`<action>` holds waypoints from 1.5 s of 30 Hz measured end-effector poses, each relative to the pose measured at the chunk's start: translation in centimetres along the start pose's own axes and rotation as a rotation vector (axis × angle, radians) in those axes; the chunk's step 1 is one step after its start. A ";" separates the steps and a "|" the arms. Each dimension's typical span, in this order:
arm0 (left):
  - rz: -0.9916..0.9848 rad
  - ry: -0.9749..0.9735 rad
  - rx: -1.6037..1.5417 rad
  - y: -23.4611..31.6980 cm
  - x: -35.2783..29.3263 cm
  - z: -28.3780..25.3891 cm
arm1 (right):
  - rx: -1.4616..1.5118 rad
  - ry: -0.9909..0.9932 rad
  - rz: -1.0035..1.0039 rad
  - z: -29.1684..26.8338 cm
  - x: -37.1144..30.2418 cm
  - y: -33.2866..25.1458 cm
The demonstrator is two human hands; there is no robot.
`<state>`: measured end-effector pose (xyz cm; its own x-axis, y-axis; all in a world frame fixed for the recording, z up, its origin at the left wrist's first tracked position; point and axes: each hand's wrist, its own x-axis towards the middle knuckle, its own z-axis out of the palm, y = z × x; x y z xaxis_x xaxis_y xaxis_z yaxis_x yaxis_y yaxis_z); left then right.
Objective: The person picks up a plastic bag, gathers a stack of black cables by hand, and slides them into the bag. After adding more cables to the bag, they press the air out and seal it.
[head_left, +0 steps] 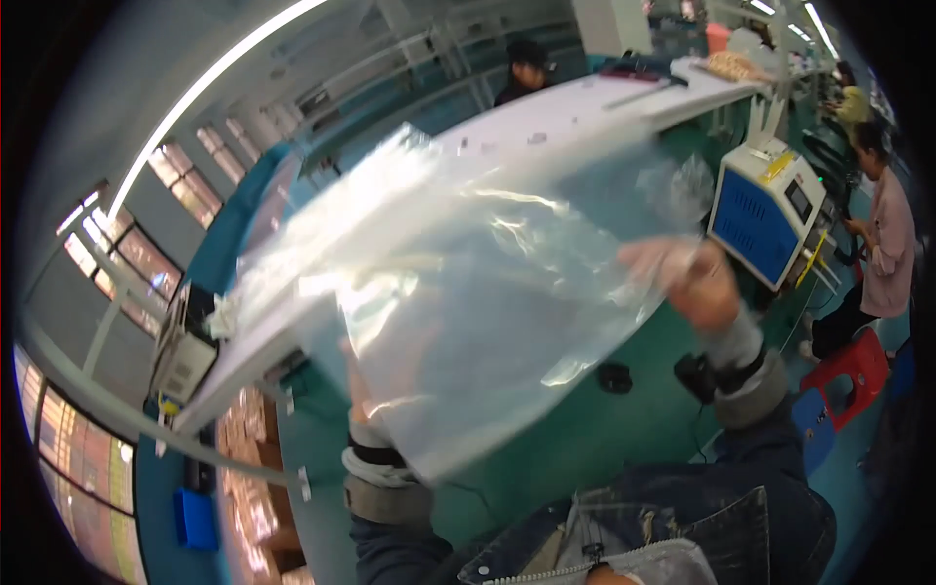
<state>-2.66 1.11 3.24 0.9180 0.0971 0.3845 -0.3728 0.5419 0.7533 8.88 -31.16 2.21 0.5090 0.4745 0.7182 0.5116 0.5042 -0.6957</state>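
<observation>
A large clear plastic bag spreads in the air before me, between my two hands and in front of the white table. My left hand is at the bag's left edge, partly behind the film, and appears closed on it. At the bag's right edge is my right hand; it is blurred by motion, with the fingers seeming to pinch the film. Behind the bag, a heap of shiny clear plastic bags lies on the white table.
A blue-and-white machine stands at the right, near a red stool and a person in pink. Another person is beyond the table. Cardboard boxes and a blue bin are at lower left.
</observation>
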 end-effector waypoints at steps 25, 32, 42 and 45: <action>-0.656 0.507 1.136 -19.6 -27.4 -8.8 | 0.061 -0.351 0.602 11.1 -20.4 16.9; -0.464 0.262 1.012 -19.4 -24.8 -8.5 | 0.153 -0.130 0.620 8.5 -20.1 16.9; -0.403 0.377 0.494 -20.6 -19.1 1.5 | -0.564 0.191 0.521 6.7 -22.6 11.2; -0.480 0.328 0.332 -24.0 -17.5 2.7 | -0.189 -0.001 0.710 8.0 -23.9 8.9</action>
<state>-10.14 -15.84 -20.17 0.9664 0.1863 -0.1771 0.1139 0.3075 0.9447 -4.22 -32.21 -21.03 0.7614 0.6415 0.0936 0.1695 -0.0577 -0.9838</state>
